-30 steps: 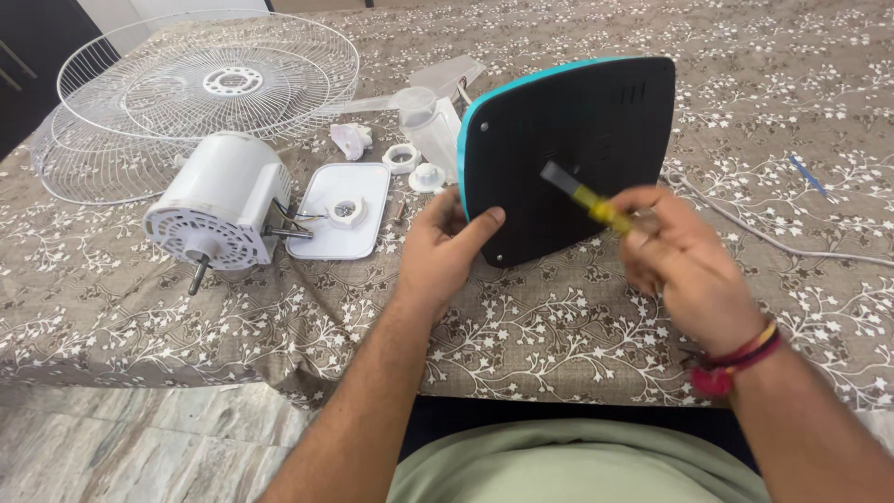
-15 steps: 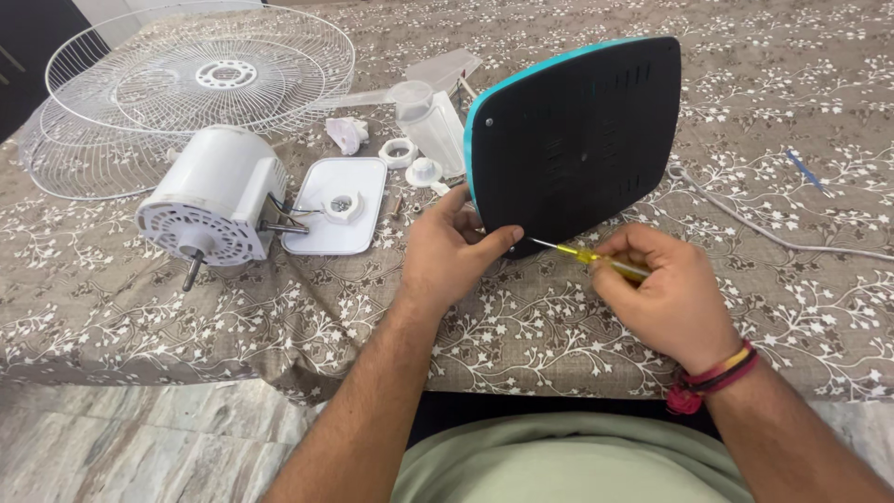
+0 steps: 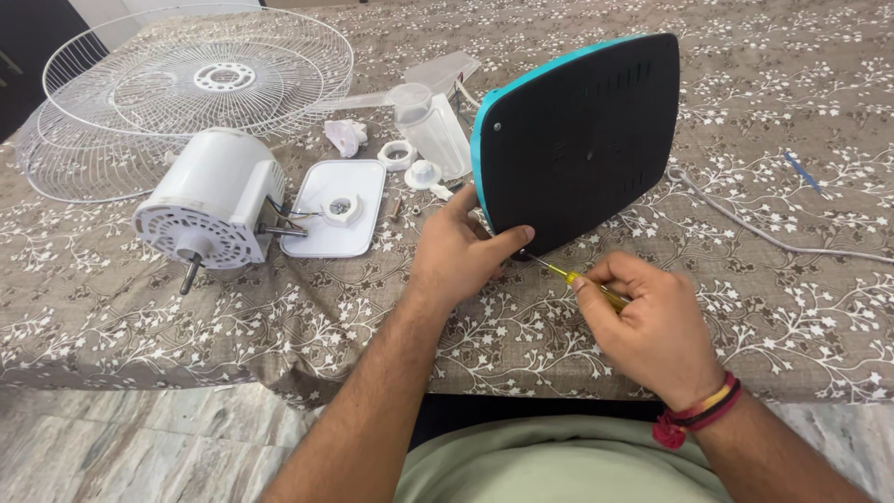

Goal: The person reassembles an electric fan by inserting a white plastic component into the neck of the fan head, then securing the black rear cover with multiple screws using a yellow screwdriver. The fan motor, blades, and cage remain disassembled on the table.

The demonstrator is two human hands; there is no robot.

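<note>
My left hand [image 3: 461,251] steadies the fan base [image 3: 577,140], a rounded black plate with a teal rim that stands tilted on its lower edge on the surface [image 3: 801,307]. The thumb lies across the black underside near its lower left corner and the fingers wrap behind the teal edge, so that grip is closed on the base. My right hand [image 3: 647,326] is closed around a screwdriver [image 3: 582,281] with a yellow see-through handle; the handle is mostly buried in my fist and only its front part and the thin metal shaft show. The shaft points up and to the left, and its tip sits at the bottom edge of the base, just beside my left thumb. Whether the tip is seated in a screw I cannot tell.

A brown cloth with a white flower print covers the surface. To the left lies the white motor housing [image 3: 214,200] on its side, its shaft pointing toward me. Just beside it is a flat white cover plate [image 3: 317,233] with a small white ring resting on it. Behind these, two white wire fan guards [image 3: 196,88] lie stacked. Between the guards and the base are small white plastic parts [image 3: 400,154] and a clear fan blade [image 3: 433,116]. A white cord [image 3: 764,233] runs off to the right from behind the base, and a blue pen [image 3: 799,172] lies well apart on the far right.
</note>
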